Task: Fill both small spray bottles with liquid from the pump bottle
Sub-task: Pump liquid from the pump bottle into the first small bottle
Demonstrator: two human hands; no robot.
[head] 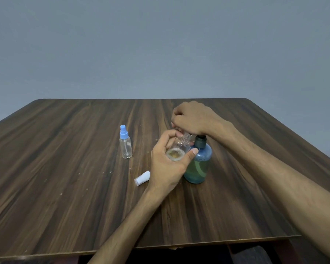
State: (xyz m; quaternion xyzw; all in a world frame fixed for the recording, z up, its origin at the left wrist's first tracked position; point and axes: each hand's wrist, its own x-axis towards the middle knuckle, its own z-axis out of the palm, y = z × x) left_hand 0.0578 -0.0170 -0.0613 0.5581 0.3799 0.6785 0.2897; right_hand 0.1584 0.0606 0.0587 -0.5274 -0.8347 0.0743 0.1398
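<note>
Table (pixel 65 168): dark wood grain, against a plain grey-blue wall (pixel 160 44).
Pump bottle (pixel 198 164): blue, upright, right of centre.
Open spray bottle (pixel 179 147): clear, tilted, little yellowish liquid inside.
Second spray bottle (pixel 125 144): capped blue, upright, left.
Left hand (pixel 168 166): grips the open bottle.
Right hand (pixel 192 119): fingers curled over the pump head.

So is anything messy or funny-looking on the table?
A little. A small white cap lies on its side on the table, near the left hand. Pale crumbs or flecks are scattered on the wood around it. The spray bottle with the blue top stands upright and looks fine.
</note>
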